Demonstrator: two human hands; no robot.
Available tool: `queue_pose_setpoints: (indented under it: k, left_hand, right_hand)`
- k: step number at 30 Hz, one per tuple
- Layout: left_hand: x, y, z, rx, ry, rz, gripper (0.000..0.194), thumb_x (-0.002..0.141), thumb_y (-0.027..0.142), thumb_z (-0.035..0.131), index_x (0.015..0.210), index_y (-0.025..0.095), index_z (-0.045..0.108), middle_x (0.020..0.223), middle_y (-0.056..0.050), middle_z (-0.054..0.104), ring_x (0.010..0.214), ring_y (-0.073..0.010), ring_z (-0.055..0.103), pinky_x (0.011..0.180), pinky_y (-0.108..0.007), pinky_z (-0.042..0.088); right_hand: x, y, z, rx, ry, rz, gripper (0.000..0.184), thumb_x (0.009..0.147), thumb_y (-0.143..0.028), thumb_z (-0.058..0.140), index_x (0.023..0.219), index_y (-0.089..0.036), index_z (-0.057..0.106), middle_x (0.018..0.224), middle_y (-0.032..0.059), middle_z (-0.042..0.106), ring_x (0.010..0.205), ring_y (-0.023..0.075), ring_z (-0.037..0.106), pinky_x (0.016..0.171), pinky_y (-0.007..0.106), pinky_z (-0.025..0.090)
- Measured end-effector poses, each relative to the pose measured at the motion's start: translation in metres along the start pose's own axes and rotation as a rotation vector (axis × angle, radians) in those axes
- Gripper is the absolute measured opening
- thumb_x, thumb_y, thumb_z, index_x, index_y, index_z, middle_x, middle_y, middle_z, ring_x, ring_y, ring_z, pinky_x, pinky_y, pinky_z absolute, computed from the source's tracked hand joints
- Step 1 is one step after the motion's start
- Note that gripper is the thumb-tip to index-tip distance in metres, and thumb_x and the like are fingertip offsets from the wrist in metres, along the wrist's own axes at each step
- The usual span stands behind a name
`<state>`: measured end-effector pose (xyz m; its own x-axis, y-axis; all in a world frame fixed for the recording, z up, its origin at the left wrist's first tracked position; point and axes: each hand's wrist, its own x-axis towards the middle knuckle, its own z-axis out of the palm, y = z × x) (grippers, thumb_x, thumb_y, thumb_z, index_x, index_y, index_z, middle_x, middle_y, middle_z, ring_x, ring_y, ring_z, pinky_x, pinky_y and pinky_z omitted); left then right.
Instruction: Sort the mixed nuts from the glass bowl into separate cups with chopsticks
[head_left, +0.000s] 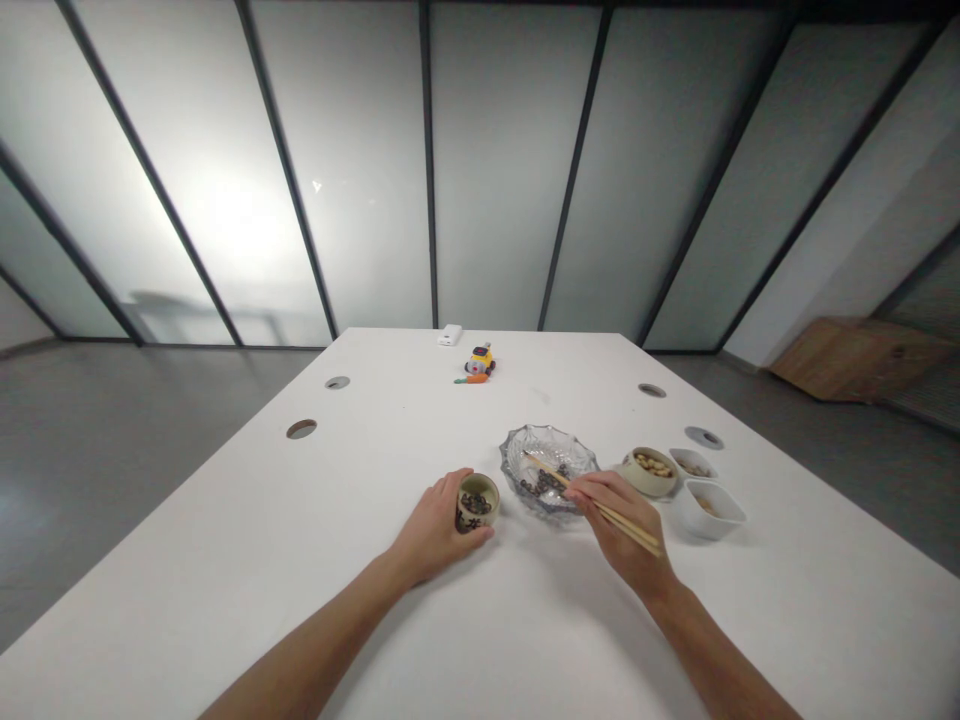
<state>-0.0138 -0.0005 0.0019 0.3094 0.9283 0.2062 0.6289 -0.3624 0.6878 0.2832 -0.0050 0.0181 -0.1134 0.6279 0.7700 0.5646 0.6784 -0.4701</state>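
1. Nearest the camera, left hand [439,528] is curled round a small cup [478,501], fingers closed on its side; cup stands on the white table [525,620] and holds dark beans.
2. Right hand [619,520] pinches a pair of chopsticks [592,503], fingers closed on them.
3. Chopsticks' long axis runs from lower right up-left; tips reach into the glass bowl [549,468], at the dark beans [544,485] there. Cannot tell if a bean is gripped.
4. Glass bowl sits between the hands; cup is just left of it, close but apart. Right hand is nearer the bowl.
5. Right of the bowl: one round bowl of pale nuts [651,470], two white dishes [711,508].
6. Far end: one toy car [480,360], one white box [449,335].
7. Count: two chopsticks, one cup, one glass bowl.
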Motion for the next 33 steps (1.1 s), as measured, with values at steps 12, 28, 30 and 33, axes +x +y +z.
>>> queue_pose_setpoints:
  k: [12, 28, 30, 33]
  left_hand:
    - [-0.001, 0.001, 0.001, 0.01, 0.003, -0.004, 0.072, 0.082, 0.031, 0.084, 0.148, 0.024, 0.055, 0.144, -0.014, 0.067, 0.132, -0.0366, 0.065, 0.116, -0.052, 0.05]
    - [0.0, 0.001, -0.001, 0.005, -0.015, -0.014, 0.071, 0.082, 0.031, 0.084, 0.146, 0.023, 0.055, 0.142, -0.015, 0.067, 0.13, -0.0371, 0.065, 0.114, -0.054, 0.05]
    - [0.0, 0.001, 0.0, 0.006, -0.013, -0.011, 0.071, 0.082, 0.032, 0.084, 0.147, 0.023, 0.055, 0.143, -0.015, 0.067, 0.131, -0.0371, 0.064, 0.114, -0.054, 0.05]
    - [0.0, 0.0, 0.0, 0.006, -0.014, -0.009, 0.072, 0.082, 0.032, 0.084, 0.147, 0.024, 0.054, 0.144, -0.015, 0.067, 0.132, -0.0369, 0.064, 0.115, -0.054, 0.049]
  right_hand:
    - [0.013, -0.021, -0.018, 0.061, 0.013, 0.09, 0.032, 0.107, -0.045, 0.064, 0.087, -0.027, 0.081, 0.086, 0.0028, 0.081, 0.079, 0.0204, 0.076, 0.071, 0.031, 0.06]
    - [0.011, -0.01, -0.019, -0.143, -0.055, -0.091, 0.017, 0.108, -0.031, 0.064, 0.093, -0.024, 0.071, 0.084, 0.0008, 0.076, 0.074, 0.0177, 0.073, 0.072, 0.03, 0.057]
    - [0.011, -0.009, -0.019, -0.146, -0.049, -0.088, 0.019, 0.108, -0.032, 0.063, 0.092, -0.024, 0.07, 0.083, 0.0005, 0.075, 0.073, 0.0173, 0.073, 0.072, 0.03, 0.057]
    - [0.011, -0.008, -0.018, -0.148, -0.05, -0.074, 0.022, 0.109, -0.035, 0.062, 0.092, -0.025, 0.07, 0.082, 0.0004, 0.074, 0.073, 0.0169, 0.072, 0.071, 0.029, 0.056]
